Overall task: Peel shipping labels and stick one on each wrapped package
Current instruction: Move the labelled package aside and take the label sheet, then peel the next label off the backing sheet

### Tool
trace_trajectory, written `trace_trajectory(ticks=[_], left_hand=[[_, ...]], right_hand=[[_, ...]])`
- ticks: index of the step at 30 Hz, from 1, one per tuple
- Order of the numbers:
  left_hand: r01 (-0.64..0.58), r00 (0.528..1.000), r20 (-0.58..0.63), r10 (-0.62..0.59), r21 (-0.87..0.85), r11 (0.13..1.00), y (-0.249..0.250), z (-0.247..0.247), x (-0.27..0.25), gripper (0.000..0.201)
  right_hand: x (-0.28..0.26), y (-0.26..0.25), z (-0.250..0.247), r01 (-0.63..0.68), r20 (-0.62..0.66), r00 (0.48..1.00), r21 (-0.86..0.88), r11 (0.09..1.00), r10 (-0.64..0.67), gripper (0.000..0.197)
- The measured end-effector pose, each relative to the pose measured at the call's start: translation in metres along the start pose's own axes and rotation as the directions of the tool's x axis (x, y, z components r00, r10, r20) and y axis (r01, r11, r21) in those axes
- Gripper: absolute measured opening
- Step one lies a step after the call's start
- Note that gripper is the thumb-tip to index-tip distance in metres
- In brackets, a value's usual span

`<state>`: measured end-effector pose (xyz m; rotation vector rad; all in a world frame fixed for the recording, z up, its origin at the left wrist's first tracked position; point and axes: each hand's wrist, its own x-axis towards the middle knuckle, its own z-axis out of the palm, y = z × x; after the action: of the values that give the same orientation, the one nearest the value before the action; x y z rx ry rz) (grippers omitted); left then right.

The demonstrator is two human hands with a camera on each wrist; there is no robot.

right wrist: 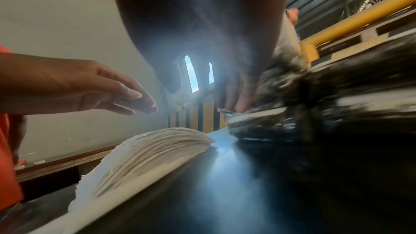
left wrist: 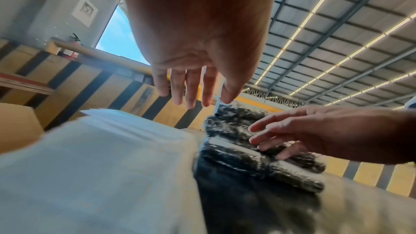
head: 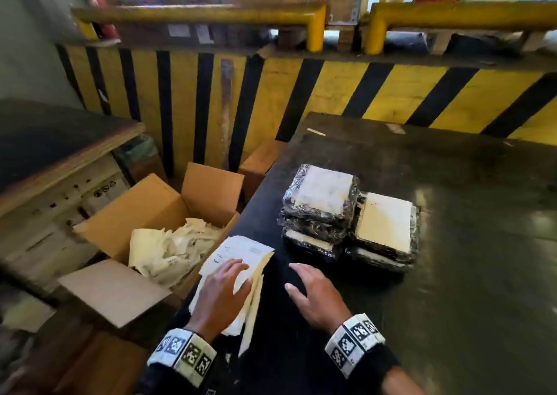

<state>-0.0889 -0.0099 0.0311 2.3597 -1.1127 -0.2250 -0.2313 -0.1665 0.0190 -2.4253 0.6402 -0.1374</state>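
Directly beneath the flat, empty left hand [head: 224, 286] lies the thick white label stack [head: 238, 253]; the open, empty right hand [head: 313, 292] hovers nearer the black film-wrapped packages [head: 349, 213] beyond the stack.

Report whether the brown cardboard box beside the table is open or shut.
Open: the brown cardboard box's flaps stand spread, showing crumpled white backing paper inside.

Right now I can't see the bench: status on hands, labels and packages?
Left hand open over label stack; right hand open, empty. Wrapped packages stacked on table, top ones labelled. Nothing in the way.
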Motion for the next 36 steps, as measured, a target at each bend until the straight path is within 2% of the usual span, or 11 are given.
trace_trajectory(ticks=[5, 8, 11, 14, 19, 20, 24, 27, 29, 32, 36], left_hand=[[0.111, 0.993, -0.033, -0.111, -0.003, 0.994, -0.064, -0.012, 0.033, 0.060], [0.174, 0.985, -0.007, -0.174, -0.018, 0.985, -0.087, -0.008, 0.053, 0.047], [0.215, 0.974, -0.010, -0.224, -0.238, 0.947, -0.104, -0.004, 0.066, 0.025], [0.287, 0.954, 0.062, -0.294, -0.476, 0.831, -0.114, -0.005, 0.075, 0.023], [0.185, 0.982, 0.057, -0.181, -0.517, 0.836, -0.129, -0.003, 0.083, 0.010], [0.157, 0.985, 0.021, -0.169, -0.494, 0.855, -0.127, -0.005, 0.084, 0.005], [0.089, 0.969, -0.183, -0.169, -0.380, 0.921, -0.111, -0.022, 0.079, 0.017], [0.062, 0.983, -0.099, -0.156, -0.622, 0.781, -0.095, -0.037, 0.076, 0.010], [0.090, 0.980, -0.047, -0.192, -0.756, 0.648, -0.079, -0.047, 0.076, 0.013], [0.088, 0.980, -0.016, -0.198, -0.859, 0.505, -0.055, -0.059, 0.075, 0.019], [0.100, 0.978, 0.011, -0.208, -0.899, 0.427, -0.030, -0.067, 0.077, 0.015]], right_hand=[[0.051, -0.044, 0.032, -0.004, 0.036, 0.999, -0.054, 0.999, 0.006, 0.049], [0.067, -0.056, 0.044, -0.024, 0.097, 0.995, -0.093, 0.995, 0.033, 0.044], [0.073, -0.059, 0.051, -0.048, 0.111, 0.992, -0.117, 0.992, 0.061, 0.040], [0.074, -0.056, 0.055, -0.062, 0.115, 0.991, -0.086, 0.994, 0.071, 0.043], [0.072, -0.050, 0.059, -0.080, 0.136, 0.987, -0.044, 0.996, 0.085, 0.050], [0.072, -0.048, 0.059, -0.082, 0.139, 0.986, -0.041, 0.996, 0.087, 0.052], [0.074, -0.038, 0.062, -0.065, 0.098, 0.993, -0.033, 0.997, 0.068, 0.053], [0.074, -0.039, 0.059, -0.060, -0.017, 0.998, 0.078, 0.995, 0.062, 0.085], [0.072, -0.044, 0.051, -0.035, -0.101, 0.993, 0.235, 0.971, 0.060, 0.093], [0.065, -0.059, 0.028, -0.043, -0.123, 0.985, 0.496, 0.868, 0.119, 0.070], [0.051, -0.080, -0.002, -0.045, -0.089, 0.985, 0.683, 0.729, 0.145, 0.029]])
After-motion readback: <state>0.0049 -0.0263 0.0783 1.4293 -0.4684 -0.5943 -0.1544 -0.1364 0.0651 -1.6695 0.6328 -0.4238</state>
